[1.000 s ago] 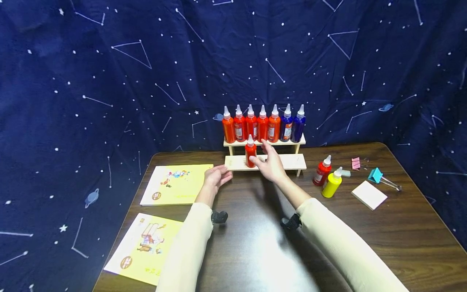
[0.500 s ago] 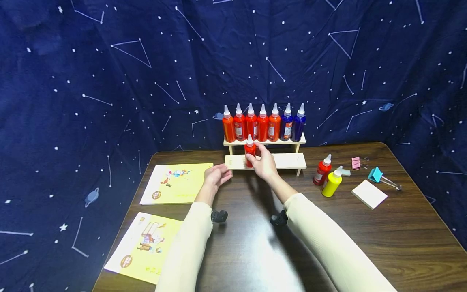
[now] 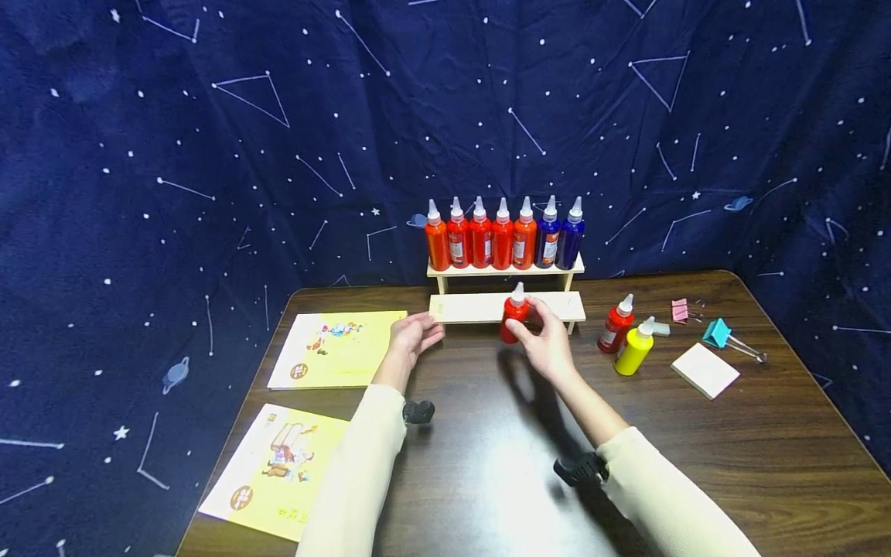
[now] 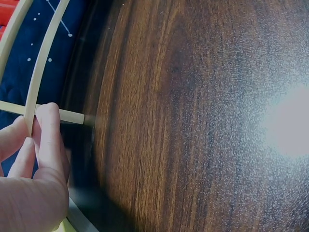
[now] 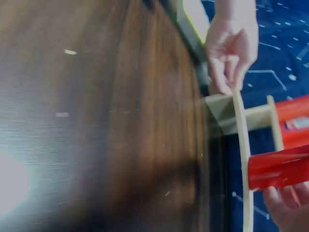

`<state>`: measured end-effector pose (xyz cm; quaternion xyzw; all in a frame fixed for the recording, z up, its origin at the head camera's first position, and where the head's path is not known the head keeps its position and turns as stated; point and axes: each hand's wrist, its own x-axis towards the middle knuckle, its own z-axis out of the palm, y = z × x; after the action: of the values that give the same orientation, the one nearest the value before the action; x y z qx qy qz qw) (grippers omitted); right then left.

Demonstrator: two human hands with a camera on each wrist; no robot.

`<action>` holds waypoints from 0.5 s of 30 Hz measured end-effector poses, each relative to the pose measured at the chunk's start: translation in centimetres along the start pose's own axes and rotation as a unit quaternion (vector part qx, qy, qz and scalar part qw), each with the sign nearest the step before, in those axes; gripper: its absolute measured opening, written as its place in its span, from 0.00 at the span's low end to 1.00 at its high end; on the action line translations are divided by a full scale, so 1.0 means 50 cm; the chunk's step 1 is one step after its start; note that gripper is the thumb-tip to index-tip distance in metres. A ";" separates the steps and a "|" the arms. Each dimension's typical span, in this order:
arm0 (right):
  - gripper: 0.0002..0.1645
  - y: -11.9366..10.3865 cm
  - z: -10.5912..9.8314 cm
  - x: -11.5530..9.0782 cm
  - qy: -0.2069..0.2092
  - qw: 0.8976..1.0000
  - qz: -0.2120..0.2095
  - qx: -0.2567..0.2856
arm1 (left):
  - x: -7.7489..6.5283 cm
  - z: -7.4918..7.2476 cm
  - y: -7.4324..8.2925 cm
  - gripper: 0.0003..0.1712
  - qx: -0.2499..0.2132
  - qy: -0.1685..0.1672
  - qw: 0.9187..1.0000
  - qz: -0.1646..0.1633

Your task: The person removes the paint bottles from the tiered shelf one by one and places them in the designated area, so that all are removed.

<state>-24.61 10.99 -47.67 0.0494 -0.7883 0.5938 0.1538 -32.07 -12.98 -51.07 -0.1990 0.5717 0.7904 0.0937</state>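
Observation:
My right hand (image 3: 547,340) grips a red squeeze bottle (image 3: 513,313) with a white nozzle, upright in front of the lower step of the two-step wooden rack (image 3: 473,308). In the right wrist view, this red bottle (image 5: 275,168) overlaps the step's front edge, with fingertips (image 5: 276,205) near its base. My left hand (image 3: 415,337) pinches the left end of the lower step between thumb and fingers, as the left wrist view shows with the hand (image 4: 41,179) at the strip's tip. Several red or orange bottles (image 3: 479,244) and two dark blue ones (image 3: 571,241) stand in a row on the upper step.
Right of the rack stand another red bottle (image 3: 616,326) and a yellow bottle (image 3: 633,352). Farther right lie a pink clip (image 3: 678,311), a teal binder clip (image 3: 717,333) and a white pad (image 3: 704,371). Two yellow booklets (image 3: 369,348) lie at left. A starry blue cloth (image 3: 313,155) hangs behind.
My right hand closed round the red bottle on the lower step, then moved it right and toward me, off its earlier spot. My left hand has stayed at the step's left end.

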 end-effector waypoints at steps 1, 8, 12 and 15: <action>0.28 0.001 -0.015 -0.016 0.007 1.000 0.009 0.000 | 0.000 0.001 0.001 0.20 0.002 0.000 1.000 0.001; 0.30 0.027 -0.134 -0.136 0.071 0.994 0.078 0.012 | -0.002 0.006 0.001 0.20 0.005 -0.002 1.000 -0.001; 0.28 0.049 -0.201 -0.181 0.123 0.988 0.076 -0.049 | -0.002 0.006 0.003 0.20 0.009 -0.001 1.000 0.005; 0.28 0.064 -0.242 -0.202 0.153 0.980 0.091 -0.091 | 0.000 0.005 0.003 0.20 0.010 0.001 1.000 -0.002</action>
<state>-13.66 22.37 -50.65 -0.1285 -0.8074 0.5314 0.2219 -32.19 -12.77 -50.87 -0.2004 0.5794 0.7841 0.0968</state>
